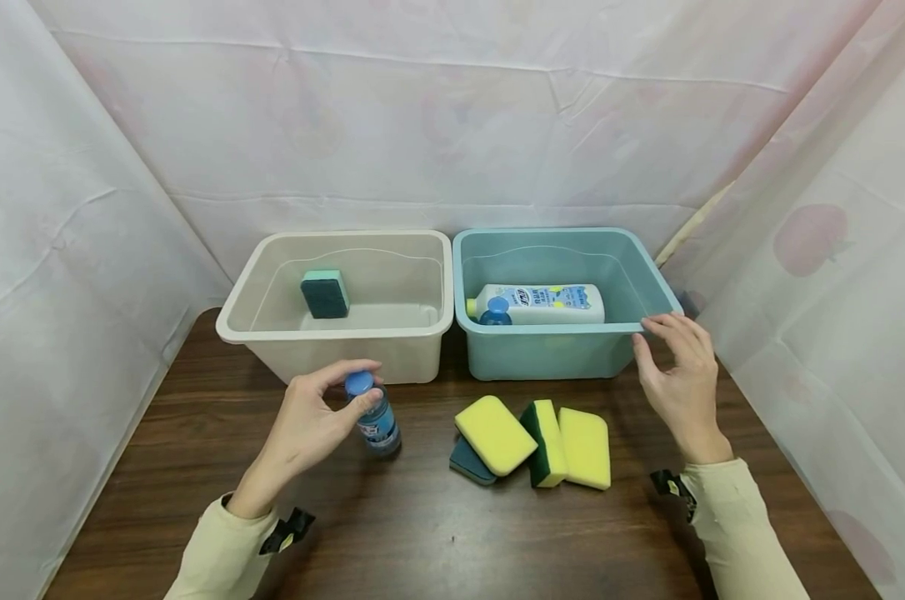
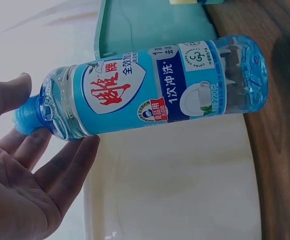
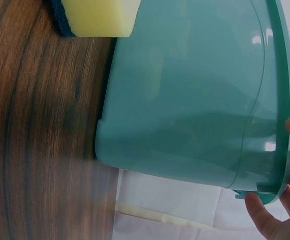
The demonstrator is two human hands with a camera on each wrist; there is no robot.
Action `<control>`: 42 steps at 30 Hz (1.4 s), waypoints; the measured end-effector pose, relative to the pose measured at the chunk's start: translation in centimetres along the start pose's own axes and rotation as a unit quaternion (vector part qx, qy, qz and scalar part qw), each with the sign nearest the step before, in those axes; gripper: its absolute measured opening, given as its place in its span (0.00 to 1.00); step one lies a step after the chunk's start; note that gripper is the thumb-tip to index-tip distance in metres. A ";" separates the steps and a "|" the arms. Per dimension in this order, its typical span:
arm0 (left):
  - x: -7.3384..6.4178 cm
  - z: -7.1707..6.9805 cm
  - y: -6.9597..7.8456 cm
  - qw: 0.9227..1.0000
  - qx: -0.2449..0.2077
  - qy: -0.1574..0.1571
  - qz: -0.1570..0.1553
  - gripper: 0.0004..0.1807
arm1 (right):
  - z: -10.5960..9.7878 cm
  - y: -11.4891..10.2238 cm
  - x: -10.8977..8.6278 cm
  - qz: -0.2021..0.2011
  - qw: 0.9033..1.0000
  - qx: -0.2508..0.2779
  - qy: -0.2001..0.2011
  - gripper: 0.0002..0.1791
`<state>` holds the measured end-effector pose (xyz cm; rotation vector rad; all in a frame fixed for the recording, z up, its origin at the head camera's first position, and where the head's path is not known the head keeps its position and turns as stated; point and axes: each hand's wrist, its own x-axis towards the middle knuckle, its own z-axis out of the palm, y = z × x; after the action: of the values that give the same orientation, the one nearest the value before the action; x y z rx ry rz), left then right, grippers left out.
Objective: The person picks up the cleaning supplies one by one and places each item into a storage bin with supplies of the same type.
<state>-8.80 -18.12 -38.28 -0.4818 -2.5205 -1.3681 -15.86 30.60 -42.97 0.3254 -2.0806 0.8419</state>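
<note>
While the left hand (image 1: 310, 425), left of centre, grips one blue-capped bottle (image 1: 378, 429) by its cap end, the right hand (image 1: 683, 383) holds the rim of the blue basin (image 1: 542, 358). Basins: two. Cream basin (image 1: 411, 358), left of centre: one green sponge (image 1: 325, 296). Blue basin, right of centre: one white bottle (image 1: 546, 308), one smaller bottle (image 1: 495, 316). Counter (image 1: 452, 550), lower centre: three yellow-faced sponges (image 1: 496, 435), one dark-faced sponge (image 1: 469, 463).

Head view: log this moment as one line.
left hand: holds bottle near cap; right hand: touches blue bin; blue bin: white bottle, blue bottle; cream bin: one sponge; table: sponges
</note>
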 end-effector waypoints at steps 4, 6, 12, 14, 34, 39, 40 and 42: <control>0.4 -0.1 0.5 1.000 0.002 -0.002 -0.001 0.16 | 0.0 0.0 -0.1 0.000 1.000 0.000 0.001 0.14; 0.6 -0.2 0.7 1.000 0.003 -0.002 -0.001 0.16 | 0.0 0.1 -0.1 0.001 1.000 0.001 0.002 0.14; 1.2 -0.2 1.4 1.000 0.004 0.004 0.007 0.17 | 0.0 0.2 -0.1 0.001 1.000 0.000 0.002 0.14; 1.4 -0.1 1.6 1.000 0.003 0.004 0.005 0.17 | 0.0 0.2 -0.1 0.002 1.000 -0.001 0.001 0.14; 2.9 0.8 3.9 1.000 -0.009 0.029 -0.004 0.16 | 0.1 0.1 0.0 -0.004 1.000 -0.002 0.000 0.14; 3.3 0.8 4.5 1.000 -0.008 0.020 -0.009 0.18 | 0.1 0.2 0.0 -0.004 1.000 -0.001 0.001 0.14; 3.4 0.8 4.6 1.000 -0.009 0.019 -0.010 0.18 | 0.1 0.2 0.0 -0.004 1.000 0.000 0.002 0.14; 3.5 0.7 4.9 1.000 -0.010 0.018 -0.009 0.18 | 0.1 0.2 0.0 -0.005 1.000 0.001 0.003 0.14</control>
<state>-10.14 -14.43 -33.67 -0.4346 -2.4901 -1.3984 -15.98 30.72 -43.10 0.3335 -2.0716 0.8370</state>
